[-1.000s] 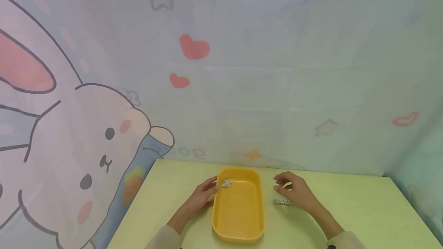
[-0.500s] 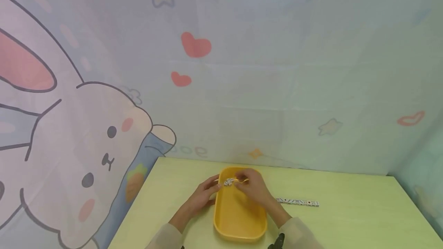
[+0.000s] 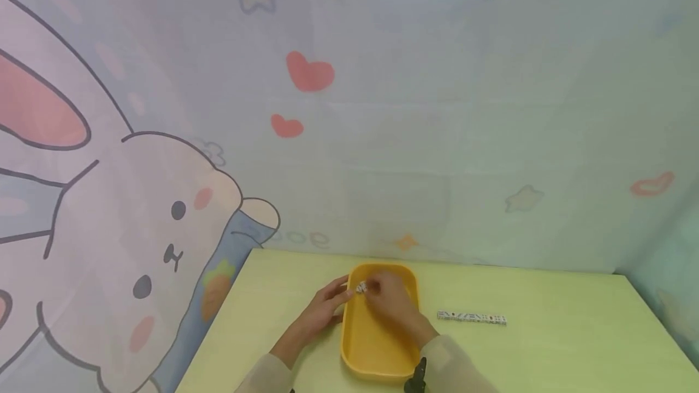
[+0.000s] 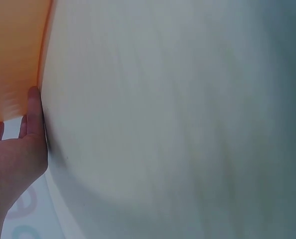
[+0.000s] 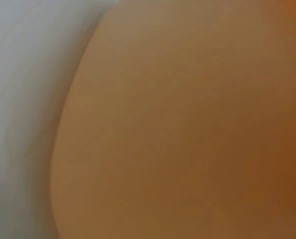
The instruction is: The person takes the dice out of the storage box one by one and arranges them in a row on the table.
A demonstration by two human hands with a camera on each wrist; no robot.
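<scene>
Reaching in, right hand (image 3: 390, 301) is hiding its grip; straight-fingered left hand (image 3: 323, 307) is touching the tray (image 3: 377, 353); dice (image 3: 361, 287) are remaining inside, a row (image 3: 472, 318) lying rightward.

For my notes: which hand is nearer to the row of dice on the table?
Right: the right hand is over the yellow tray, left of the row of dice; the left hand is farther left, at the tray's edge.

Far: creased pale grey-blue printed backdrop (image 3: 393, 168). Large pinkish-white cartoon rabbit (image 3: 104, 211) at left; two solid red hearts (image 3: 310, 73) right of it. Near: flat pale yellow-green surface (image 3: 568, 332). Light soft, diffuse.
</scene>
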